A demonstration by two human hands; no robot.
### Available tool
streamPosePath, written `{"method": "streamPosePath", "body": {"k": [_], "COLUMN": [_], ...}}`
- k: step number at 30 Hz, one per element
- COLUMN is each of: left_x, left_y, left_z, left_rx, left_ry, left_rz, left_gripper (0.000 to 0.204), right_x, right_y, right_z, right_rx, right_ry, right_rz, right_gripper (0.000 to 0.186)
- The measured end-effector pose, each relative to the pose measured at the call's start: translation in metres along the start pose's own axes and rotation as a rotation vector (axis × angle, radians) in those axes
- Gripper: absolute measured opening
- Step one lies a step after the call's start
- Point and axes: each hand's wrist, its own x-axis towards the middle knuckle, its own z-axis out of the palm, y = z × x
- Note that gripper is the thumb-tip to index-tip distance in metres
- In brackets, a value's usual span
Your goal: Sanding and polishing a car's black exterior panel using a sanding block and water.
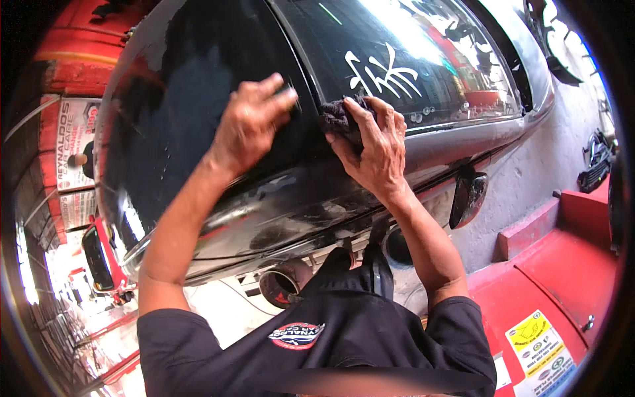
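Note:
My right hand [380,142] presses a bunched dark cloth [338,122] against a black car [278,175], at the lower corner of a tinted window [390,40] by the trim strip. Its fingers and thumb are wrapped over the cloth. White brush-stroke lettering [382,71] lies on the glass just above. To the left, my left hand [250,126] is over the glossy dark panel [198,86] beside that trim, its fingers bent together and slightly blurred. A thin dark edge with a glint shows at its fingertips, too small to name.
A dark mirror-shaped part [468,198] juts out low on the right. Below the car are a round dark container [281,288] and another round black opening [397,248]. A red ledge [562,264] runs along the right; a red vehicle [102,258] stands at left.

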Motion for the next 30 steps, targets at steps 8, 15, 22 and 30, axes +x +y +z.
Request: {"method": "streamPosePath", "body": {"k": [8, 15, 22, 30], "left_x": [0.087, 0.041, 0.081, 0.048], "left_y": [-0.189, -0.038, -0.16, -0.048], "left_z": [0.022, 0.02, 0.014, 0.022], "left_rx": [0.381, 0.026, 0.292, 0.009], "left_ry": [0.137, -0.018, 0.076, 0.039], "left_rz": [-0.055, 0.037, 0.026, 0.061], "left_gripper": [0.028, 0.041, 0.028, 0.031], "right_x": [0.004, -0.003, 0.004, -0.001], "right_y": [-0.013, -0.002, -0.013, 0.0], "right_z": [0.0, -0.002, -0.001, -0.004], "right_rx": [0.055, 0.007, 0.079, 0.004], "right_ry": [-0.017, -0.008, -0.012, -0.016], "right_rz": [-0.038, 0.025, -0.043, 0.033], "right_gripper": [0.064, 0.065, 0.067, 0.065]}}
